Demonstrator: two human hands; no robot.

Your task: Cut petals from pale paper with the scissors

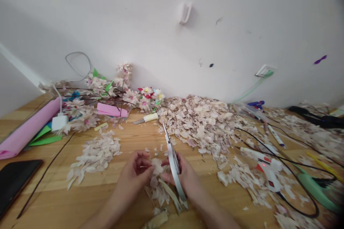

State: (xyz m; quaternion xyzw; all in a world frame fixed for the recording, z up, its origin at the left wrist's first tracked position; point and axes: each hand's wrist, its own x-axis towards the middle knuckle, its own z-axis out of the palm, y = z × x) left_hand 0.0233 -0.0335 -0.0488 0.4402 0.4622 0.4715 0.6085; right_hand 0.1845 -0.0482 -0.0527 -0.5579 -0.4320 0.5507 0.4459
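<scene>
My left hand [135, 171] is closed, with thumb and fingertips pinching a pale, papery petal-like piece that looks like garlic skin [156, 166]. In my right hand [186, 177] is a pair of scissors [172, 161], its handle across the fingers and its blades pointing away toward the big pile. The right fingertips also come close to the pale piece; whether they touch it I cannot tell. Just below both hands lie more papery pieces [161, 195] and dry yellowish strips. A small heap of cut pieces [98, 152] lies to the left of my left hand.
A large pile of papery skins [199, 121] lies against the wall. A box cutter [145, 118] is left of it. Handmade flowers [131, 96], a pink paper roll [29, 128] and a phone [18, 182] are left. At right are a glue gun [268, 171] and cables.
</scene>
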